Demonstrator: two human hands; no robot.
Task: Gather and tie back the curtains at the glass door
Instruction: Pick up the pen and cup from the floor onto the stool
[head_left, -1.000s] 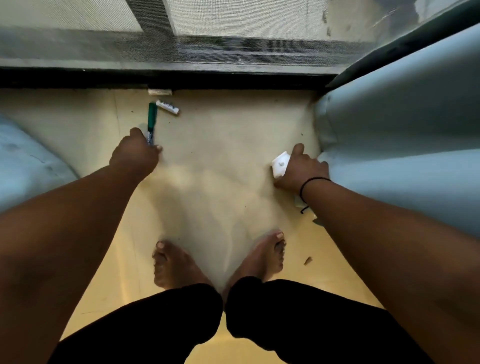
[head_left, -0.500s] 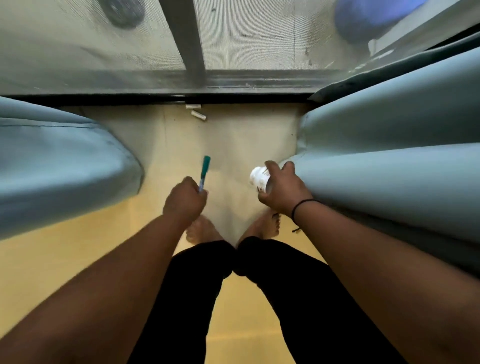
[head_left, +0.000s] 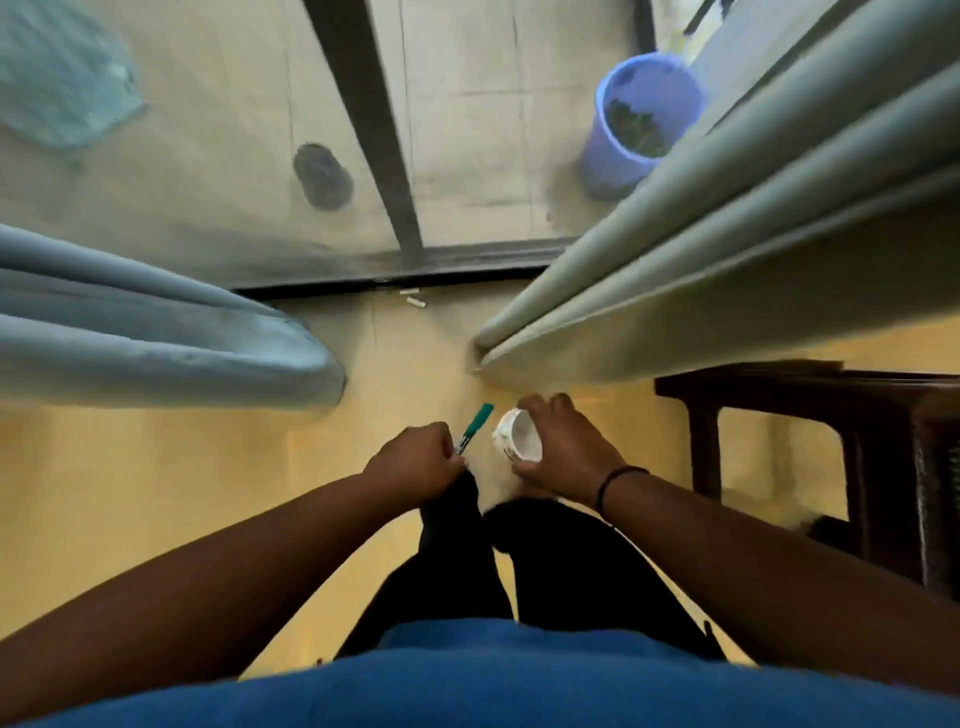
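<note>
**Both curtains hang loose while the hands hold a pen and a cup**

The left curtain fills the middle left of the frame, its folds running long from the left edge toward the centre and ending in a rounded hem. The right curtain runs from the upper right corner down to a narrow end just right of centre, above the hands. Both are cut off by the frame edges, so their tops are out of view. Neither is bunched or tied.

Between them, at top centre, stands the glass door with its dark upright bar; the view through it is blurred.

At lower centre the left hand has its fingers curled round a green pen, which points up and right. Just beside it the right hand grips a white cup, tipped with its mouth toward the camera.

A blue bucket shows behind the glass at upper right. A dark wooden stool sits at the right edge, partly cut off. Two small white bits lie by the door track; what they are is unclear.
</note>
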